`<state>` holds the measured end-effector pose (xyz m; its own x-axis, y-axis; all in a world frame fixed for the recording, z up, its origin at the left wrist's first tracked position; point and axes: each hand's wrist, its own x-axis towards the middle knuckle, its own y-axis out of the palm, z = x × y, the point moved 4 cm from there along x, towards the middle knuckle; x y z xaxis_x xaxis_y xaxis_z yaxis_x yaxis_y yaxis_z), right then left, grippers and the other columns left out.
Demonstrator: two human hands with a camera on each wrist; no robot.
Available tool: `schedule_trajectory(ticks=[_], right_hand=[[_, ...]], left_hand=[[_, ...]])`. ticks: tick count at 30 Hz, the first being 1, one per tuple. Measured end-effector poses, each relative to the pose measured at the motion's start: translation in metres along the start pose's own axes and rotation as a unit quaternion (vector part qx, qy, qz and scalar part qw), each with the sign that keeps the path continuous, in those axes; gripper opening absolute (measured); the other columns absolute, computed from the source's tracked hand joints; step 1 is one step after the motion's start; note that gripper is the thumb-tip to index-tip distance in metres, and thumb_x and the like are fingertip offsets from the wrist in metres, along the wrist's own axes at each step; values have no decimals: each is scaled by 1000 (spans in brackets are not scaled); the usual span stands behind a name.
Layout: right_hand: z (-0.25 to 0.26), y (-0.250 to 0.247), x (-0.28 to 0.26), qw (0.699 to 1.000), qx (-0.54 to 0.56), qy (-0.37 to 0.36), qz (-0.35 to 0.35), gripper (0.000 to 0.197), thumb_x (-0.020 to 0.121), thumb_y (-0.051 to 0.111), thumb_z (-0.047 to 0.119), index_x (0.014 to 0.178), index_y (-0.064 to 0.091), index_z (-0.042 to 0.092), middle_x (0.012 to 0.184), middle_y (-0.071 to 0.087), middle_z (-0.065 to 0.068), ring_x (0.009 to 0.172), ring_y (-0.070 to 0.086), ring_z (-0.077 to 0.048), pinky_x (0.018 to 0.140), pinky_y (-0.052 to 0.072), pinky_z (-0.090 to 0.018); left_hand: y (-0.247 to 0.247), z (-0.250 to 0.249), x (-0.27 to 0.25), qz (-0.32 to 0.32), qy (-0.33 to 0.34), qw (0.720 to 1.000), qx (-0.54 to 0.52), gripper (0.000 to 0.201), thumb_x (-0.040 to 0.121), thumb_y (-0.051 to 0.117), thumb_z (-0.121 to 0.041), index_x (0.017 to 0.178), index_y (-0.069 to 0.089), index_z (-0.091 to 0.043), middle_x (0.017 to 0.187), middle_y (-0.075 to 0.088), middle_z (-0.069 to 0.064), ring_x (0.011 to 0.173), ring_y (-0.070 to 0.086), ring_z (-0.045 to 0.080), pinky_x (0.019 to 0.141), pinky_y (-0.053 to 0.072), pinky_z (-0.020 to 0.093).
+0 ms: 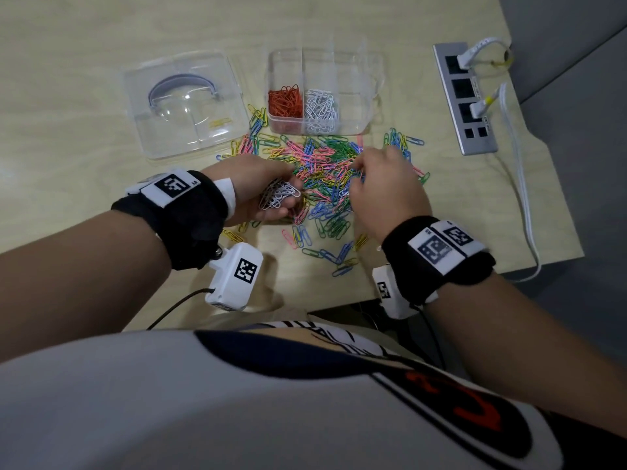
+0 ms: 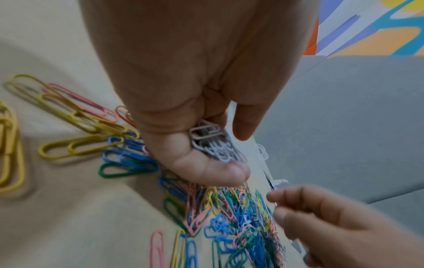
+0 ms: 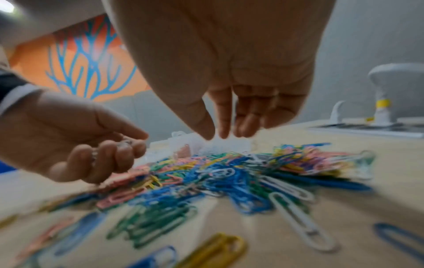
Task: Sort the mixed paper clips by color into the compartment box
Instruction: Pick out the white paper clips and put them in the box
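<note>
A heap of mixed paper clips [image 1: 325, 178] in blue, green, pink and yellow lies on the table in front of the clear compartment box [image 1: 371, 96]. One front compartment holds red clips [image 1: 286, 101], and the one beside it holds white clips [image 1: 320, 108]. My left hand [image 1: 286, 189] is cupped, palm up, round a bunch of white clips [image 2: 213, 145] at the heap's left edge. My right hand [image 3: 215, 135] hovers over the heap's right side. Its fingers [image 3: 223, 127] point down with nothing seen between them.
The box's clear lid [image 1: 185, 103] lies at the left of the box. A grey power strip [image 1: 464, 96] with plugs and a white cable [image 1: 519, 184] runs along the table's right edge. Stray clips [image 1: 339, 256] reach toward the front edge.
</note>
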<state>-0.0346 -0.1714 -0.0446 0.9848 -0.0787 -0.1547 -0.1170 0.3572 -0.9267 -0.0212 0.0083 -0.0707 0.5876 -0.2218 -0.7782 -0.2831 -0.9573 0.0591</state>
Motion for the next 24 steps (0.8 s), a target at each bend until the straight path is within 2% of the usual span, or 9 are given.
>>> schedule_trajectory(ticks=[3,5,10,13,18,22,24], right_hand=[[-17,7,-6,992,-60,96,55,51,93,59,35,132,44,7,136,38,-13,123,44,-35,92,44,-42],[-18,13,-10,988,-50,119,81,69,89,63,48,136,37,5,140,34,-15,125,44,-36,96,43,-42],[1,30,-9,995,1,-2,100,76,82,73,45,139,38,11,134,35,-11,122,46,-30,100,42,-38],[5,31,-7,992,47,-23,111,68,84,71,37,139,40,12,133,39,-10,121,47,-26,102,42,-37],[-16,15,7,998,55,35,12,30,93,55,22,122,55,14,123,49,-10,105,53,-27,85,41,-34],[-17,18,17,999,-8,-10,38,36,96,52,17,131,53,15,124,48,-12,110,53,-31,89,45,-38],[-18,20,21,998,-34,-21,54,33,94,53,18,127,56,16,121,49,-12,107,54,-31,86,45,-38]], left_hand=[[-3,0,1,-9,-2,1000,-9,28,100,47,-29,84,62,-12,57,61,0,49,58,7,47,51,18],[-2,0,1,-13,-2,1000,-7,27,100,47,-28,84,62,-12,57,62,0,49,58,7,47,51,17],[0,0,0,-15,1,1000,1,27,99,47,-28,84,63,-12,58,62,0,51,59,7,49,52,17],[-1,0,-1,-20,2,1000,-1,27,100,47,-27,83,62,-12,57,62,-1,50,58,7,49,51,16],[-4,1,-1,-18,-3,1000,-6,27,100,46,-27,84,62,-12,57,61,0,49,58,8,49,52,17],[-2,0,-1,-23,-3,1000,1,26,99,48,-26,84,62,-11,59,62,0,50,58,8,49,52,17],[1,-1,-1,-23,-2,1000,5,25,99,49,-26,84,63,-11,61,62,1,51,59,9,49,52,18]])
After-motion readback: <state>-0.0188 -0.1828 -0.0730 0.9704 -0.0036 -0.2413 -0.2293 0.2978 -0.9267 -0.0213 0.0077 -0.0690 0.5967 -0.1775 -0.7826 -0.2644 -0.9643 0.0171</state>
